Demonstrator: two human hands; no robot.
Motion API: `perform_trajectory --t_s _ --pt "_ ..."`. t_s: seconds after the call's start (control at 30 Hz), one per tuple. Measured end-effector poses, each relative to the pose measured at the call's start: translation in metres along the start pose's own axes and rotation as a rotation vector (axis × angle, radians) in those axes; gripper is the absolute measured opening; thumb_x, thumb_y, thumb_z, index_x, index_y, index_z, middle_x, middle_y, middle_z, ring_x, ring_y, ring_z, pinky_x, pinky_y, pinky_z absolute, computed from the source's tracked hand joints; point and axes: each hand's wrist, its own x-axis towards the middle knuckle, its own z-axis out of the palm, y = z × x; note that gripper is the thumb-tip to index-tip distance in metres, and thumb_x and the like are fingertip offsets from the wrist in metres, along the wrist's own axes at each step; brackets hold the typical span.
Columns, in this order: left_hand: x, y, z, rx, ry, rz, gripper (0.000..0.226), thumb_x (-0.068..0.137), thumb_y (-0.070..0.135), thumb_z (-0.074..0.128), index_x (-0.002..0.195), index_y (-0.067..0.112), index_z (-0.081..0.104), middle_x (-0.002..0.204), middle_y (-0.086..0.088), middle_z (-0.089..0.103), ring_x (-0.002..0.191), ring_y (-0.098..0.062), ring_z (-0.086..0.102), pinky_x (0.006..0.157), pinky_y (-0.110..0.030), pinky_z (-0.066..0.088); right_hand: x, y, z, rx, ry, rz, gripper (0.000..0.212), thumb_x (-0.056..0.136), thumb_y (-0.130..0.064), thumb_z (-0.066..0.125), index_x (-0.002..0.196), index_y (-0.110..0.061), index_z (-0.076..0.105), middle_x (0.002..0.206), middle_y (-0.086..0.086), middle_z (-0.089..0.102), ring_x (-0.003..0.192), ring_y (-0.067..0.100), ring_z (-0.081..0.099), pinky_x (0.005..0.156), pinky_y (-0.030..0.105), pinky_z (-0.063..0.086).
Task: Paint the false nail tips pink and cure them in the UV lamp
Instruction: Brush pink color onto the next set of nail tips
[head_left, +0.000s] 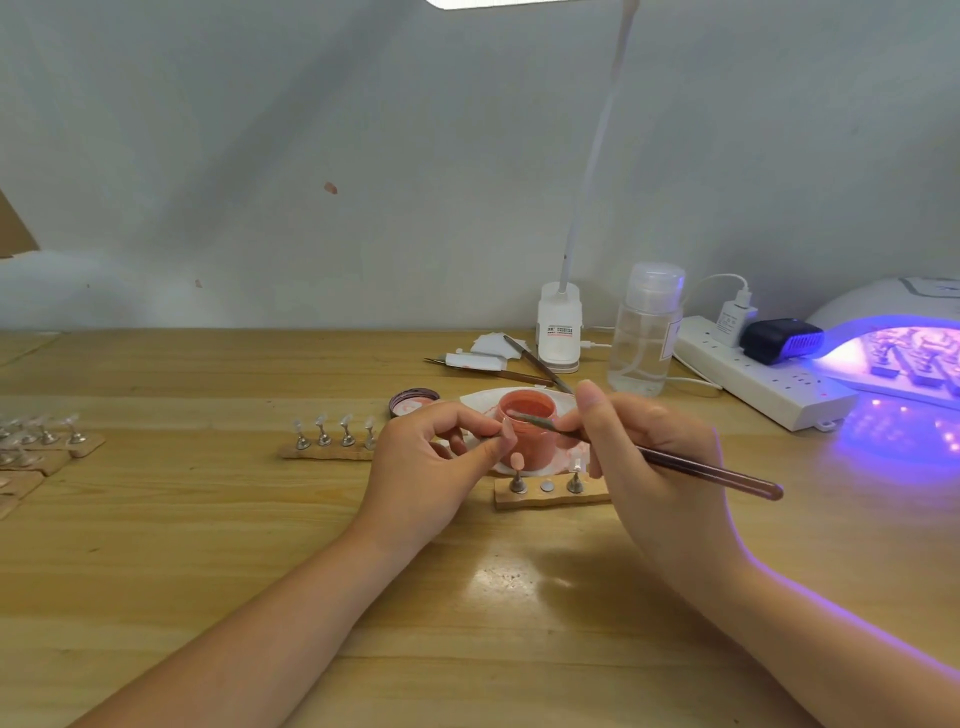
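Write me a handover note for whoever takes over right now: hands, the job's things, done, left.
Left hand pinches a nail tip on its stand.
Right hand grips the thin brush, bristles at the open pink gel jar.
Near wooden strip: one pink tip painted, one seat bare.
Four clear unpainted tips wait on the left strip.
Lit UV lamp already holds strips.
Left: paint the remaining tips, cure them.

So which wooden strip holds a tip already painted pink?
The short strip nearest the hands: its left stand carries a pink tip. The strip further left holds only clear tips.
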Motion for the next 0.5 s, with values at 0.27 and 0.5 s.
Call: perform_trajectory --t_s 0.27,0.5 --pt "0.0003 0.0018 -0.0001 0.026 0.011 0.004 0.018 0.071 0.014 0.076 0.063 0.027 0.067 0.061 0.012 0.058 0.057 0.001 0.044 0.051 -0.012 0.037 0.0002 0.0003 -0.0016 0.014 0.018 0.033 0.034 0.087 -0.035 0.051 0.066 -0.014 0.069 0.049 -0.005 0.059 0.043 0.005 0.05 0.046 0.016 0.039" --pt "0.0004 0.0021 -0.0004 0.034 0.01 0.015 0.018 0.071 0.012 0.075 0.063 0.025 0.066 0.064 0.009 0.059 0.059 0.001 0.045 0.053 -0.013 0.037 -0.0016 0.0021 -0.002 0.123 0.035 0.062 0.044 0.09 -0.03 0.05 0.059 -0.005 0.067 0.05 -0.003 0.062 0.043 0.004 0.052 0.047 0.013 0.039"
